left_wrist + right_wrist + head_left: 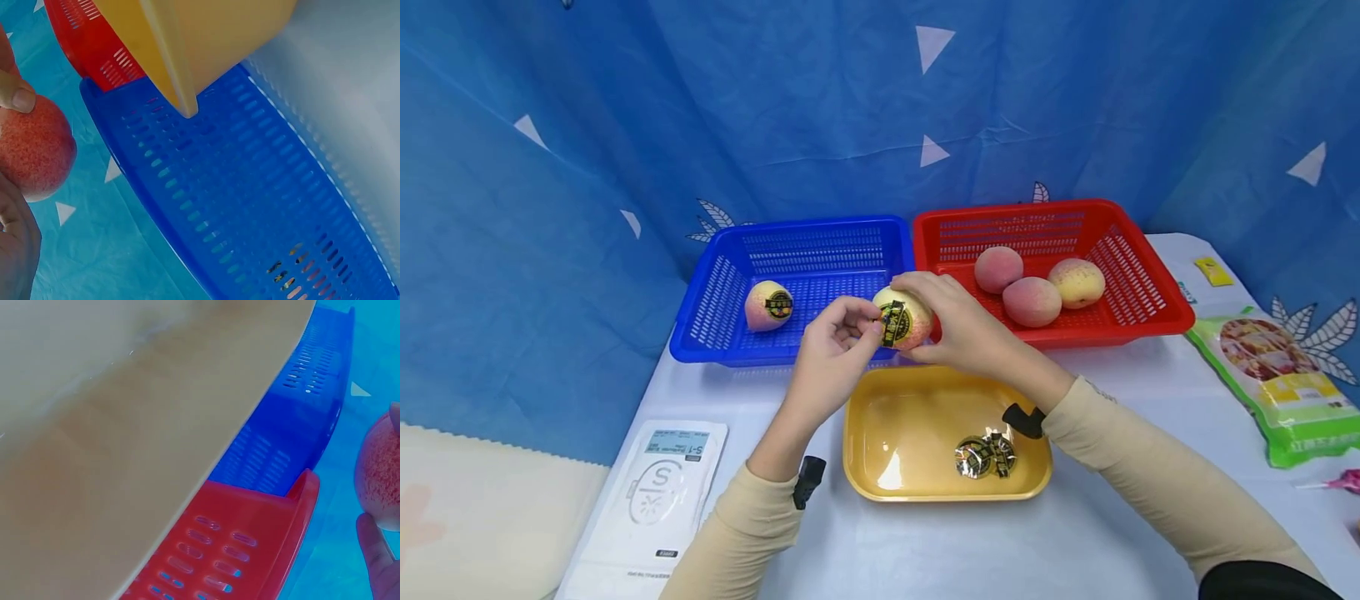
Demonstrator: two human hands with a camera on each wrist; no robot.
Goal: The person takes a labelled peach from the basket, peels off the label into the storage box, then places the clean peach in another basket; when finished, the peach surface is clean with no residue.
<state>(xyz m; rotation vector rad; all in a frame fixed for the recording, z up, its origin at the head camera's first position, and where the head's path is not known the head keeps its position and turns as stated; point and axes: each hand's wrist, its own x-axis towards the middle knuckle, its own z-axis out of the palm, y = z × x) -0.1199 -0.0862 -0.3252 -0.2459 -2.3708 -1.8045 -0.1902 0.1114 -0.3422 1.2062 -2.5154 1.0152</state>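
Observation:
Held up over the near side of the baskets is a peach (919, 327) with a black-and-gold round sticker (895, 323) on its side. My right hand (962, 327) grips this peach from the right, fingers over the top and thumb below. At the sticker's left edge, the thumb and forefinger of my left hand (831, 358) pinch it, the other fingers curled. The left wrist view shows the red side of the same peach (40, 150); in the right wrist view the peach (380, 478) is cut off by the frame.
The blue basket (715, 346) contains one stickered peach (760, 310). In the red basket (1120, 329) lie several peaches without visible stickers. A yellow tray (910, 417) with loose stickers (974, 457) stands in front. A white pouch (658, 492) lies left, a green food bag (1281, 379) right.

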